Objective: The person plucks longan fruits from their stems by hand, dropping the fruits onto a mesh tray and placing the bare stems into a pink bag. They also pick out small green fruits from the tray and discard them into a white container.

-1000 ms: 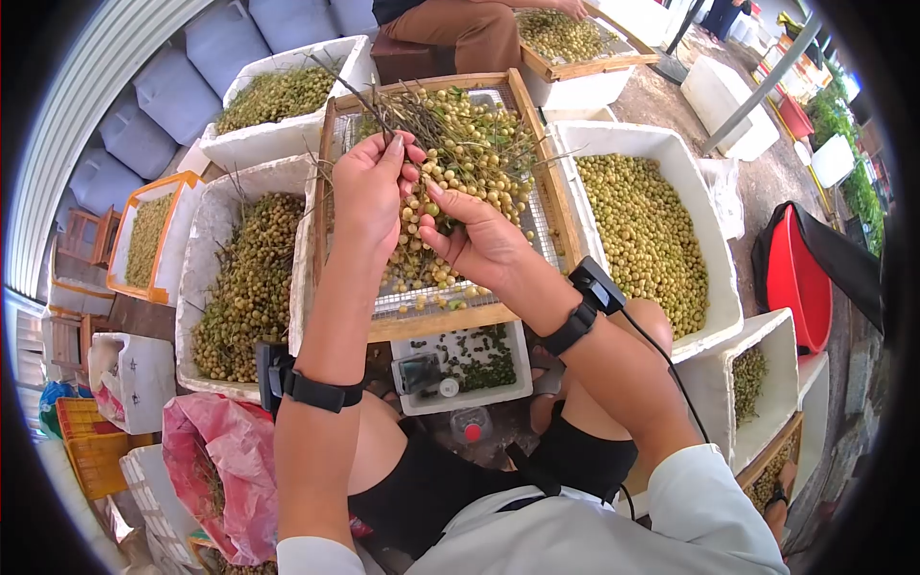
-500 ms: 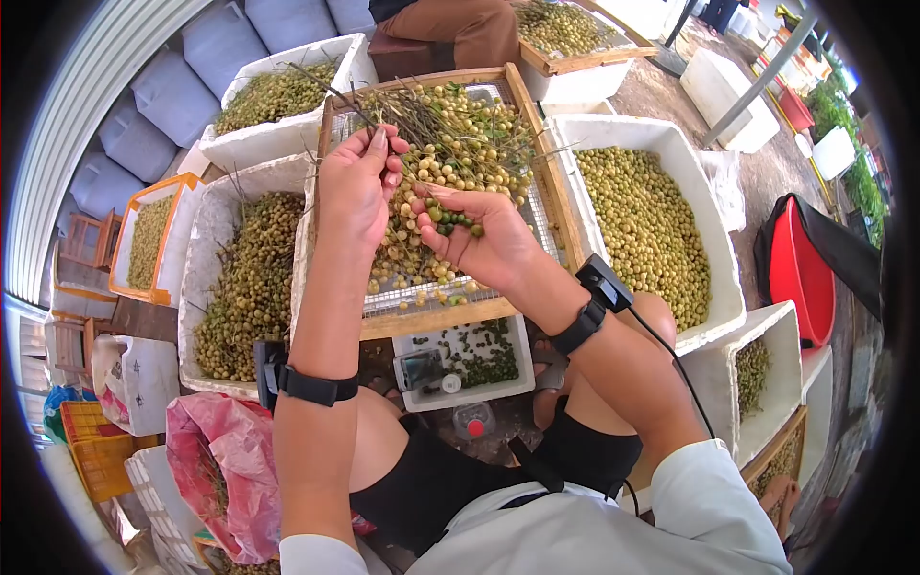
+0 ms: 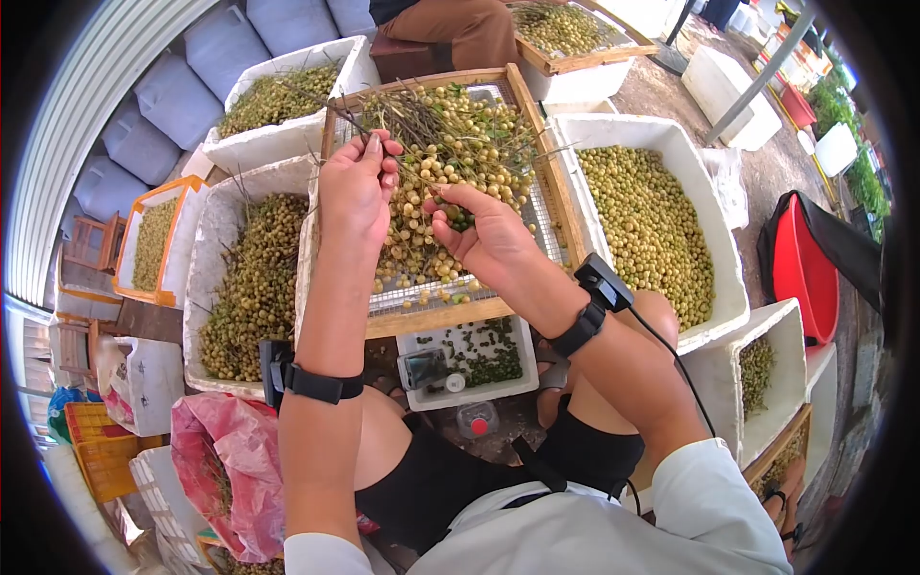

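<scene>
My left hand is closed in a pinch on a thin brown stem above the left part of a wood-framed mesh tray. Just right of it, my right hand has curled fingers around several small green fruits. Its thumb and forefinger pinch near the fruit bunch. Under both hands, the tray holds round yellowish fruits and a heap of bare twigs.
Foam boxes of fruit stand left and right. A white tray with green fruits lies below the mesh tray. A seated person's brown-trousered leg is beyond it. A pink bag sits lower left.
My right hand has shifted slightly, its fingers curling more around the green fruits. My left hand stays nearly in place on the stem. The whole view has moved a little.
</scene>
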The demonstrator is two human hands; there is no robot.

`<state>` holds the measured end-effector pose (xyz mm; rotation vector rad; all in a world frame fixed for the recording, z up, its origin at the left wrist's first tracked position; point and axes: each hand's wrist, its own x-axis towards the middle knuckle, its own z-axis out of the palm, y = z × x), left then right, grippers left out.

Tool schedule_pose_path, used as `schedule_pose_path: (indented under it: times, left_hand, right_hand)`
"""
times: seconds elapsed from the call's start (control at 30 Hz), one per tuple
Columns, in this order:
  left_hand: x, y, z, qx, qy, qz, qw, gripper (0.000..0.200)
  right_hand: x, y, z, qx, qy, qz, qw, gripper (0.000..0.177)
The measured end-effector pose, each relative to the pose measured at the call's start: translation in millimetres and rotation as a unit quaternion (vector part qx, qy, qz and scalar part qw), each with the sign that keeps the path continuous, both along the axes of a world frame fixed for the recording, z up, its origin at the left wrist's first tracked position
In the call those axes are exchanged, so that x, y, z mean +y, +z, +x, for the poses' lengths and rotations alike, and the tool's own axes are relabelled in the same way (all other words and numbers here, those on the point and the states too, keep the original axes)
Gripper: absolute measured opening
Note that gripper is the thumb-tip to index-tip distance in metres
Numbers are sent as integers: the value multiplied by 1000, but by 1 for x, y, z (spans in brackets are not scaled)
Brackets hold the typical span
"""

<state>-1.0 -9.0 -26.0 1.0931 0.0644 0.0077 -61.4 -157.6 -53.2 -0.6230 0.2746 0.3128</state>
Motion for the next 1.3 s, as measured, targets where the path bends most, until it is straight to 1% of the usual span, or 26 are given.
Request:
schedule_pose_path:
  times: [0.13, 0.2, 0.23, 0.33, 0.4, 0.43, 0.53, 0.6, 0.67, 0.73, 0.77, 0.8, 0.83, 0.9, 0.93, 0.97, 1.0, 1.03, 1.07, 1.1, 1.13, 1.17, 1.2, 1.23, 1.27, 1.3]
  left_hand:
    - [-2, -4, 4, 19, -8, -18, 1000, 11]
    - [4, -8, 12, 27, 29, -46, 998, 12]
    - [11, -11, 18, 31, 48, -61, 996, 13]
    - [36, -14, 31, 38, 47, -114, 992, 15]
    - [38, -13, 29, 43, 48, -112, 992, 14]
    - [38, -9, 26, 42, 50, -108, 992, 15]
    - [46, -3, 18, 16, 41, -91, 995, 14]
    - [55, 3, 14, -6, 43, -73, 996, 14]
    - [66, 6, 11, -34, 46, -38, 998, 13]
    - [74, 22, -5, -34, 72, -1, 997, 13]
    - [80, 26, -12, -43, 74, 2, 996, 14]
    - [88, 29, -16, -55, 75, 7, 996, 15]
    - [95, 32, -22, -68, 77, 15, 995, 16]
    - [109, 41, -38, -88, 102, 40, 990, 17]
    - [116, 48, -48, -100, 122, 58, 986, 17]
    - [124, 55, -59, -130, 147, 80, 977, 17]
    - [133, 63, -72, -155, 182, 95, 966, 16]
    - [141, 76, -89, -172, 209, 121, 955, 19]
    - [151, 88, -109, -188, 236, 149, 942, 23]
    - [163, 98, -132, -205, 267, 185, 923, 20]
    - [174, 105, -158, -217, 298, 222, 903, 18]
    - [185, 108, -186, -224, 328, 260, 880, 15]
    - [200, 107, -215, -185, 369, 339, 845, 15]
    - [220, 108, -245, -145, 401, 413, 805, 14]
    - [238, 109, -272, -107, 424, 481, 760, 14]
    - [260, 104, -298, -52, 432, 518, 737, 15]
  right_hand:
    - [-1, 2, 3, 19, -33, 56, 998, 21]
    - [-3, 3, 3, 10, -48, 77, 996, 23]
    - [-5, 1, 3, 13, -48, 85, 995, 26]
    - [-16, 4, 2, 18, -55, 97, 994, 32]
    - [-18, 14, 0, 25, -65, 95, 993, 36]
    - [-22, 16, 1, 16, -62, 131, 989, 38]
    - [-34, 29, 2, -17, -50, 124, 991, 34]
    - [-45, 39, 0, -26, -37, 107, 993, 25]
    - [-63, 46, 0, -32, -13, 78, 996, 21]
    - [-95, 57, -11, -85, -36, 63, 994, 16]
    - [-116, 65, -20, -90, -40, 64, 993, 18]
    - [-142, 66, -27, -101, -24, 100, 990, 20]
    - [-166, 66, -36, -117, -51, 99, 987, 21]
    - [-224, 50, -53, -165, -129, 1, 978, 24]
    - [-257, 33, -57, -177, -184, -84, 963, 26]
    - [-283, 12, -61, -148, -265, -186, 935, 27]
    - [-293, -13, -60, -88, -385, -332, 857, 25]
    - [-315, -50, -62, -40, -398, -509, 762, 26]
    - [-346, -88, -73, -32, -275, -652, 706, 33]
    - [-394, -142, -74, -72, -126, -837, 528, 43]
    - [-347, -106, -103, -42, 83, -902, 423, 46]
    - [-427, -187, -98, -89, 170, -867, 460, 46]
    - [-429, -195, -102, -65, 211, -866, 448, 44]
    - [-423, -195, -108, -74, 155, -883, 437, 39]
    - [-408, -185, -106, -74, 140, -871, 465, 34]
    - [-403, -181, -98, -61, 124, -860, 492, 32]
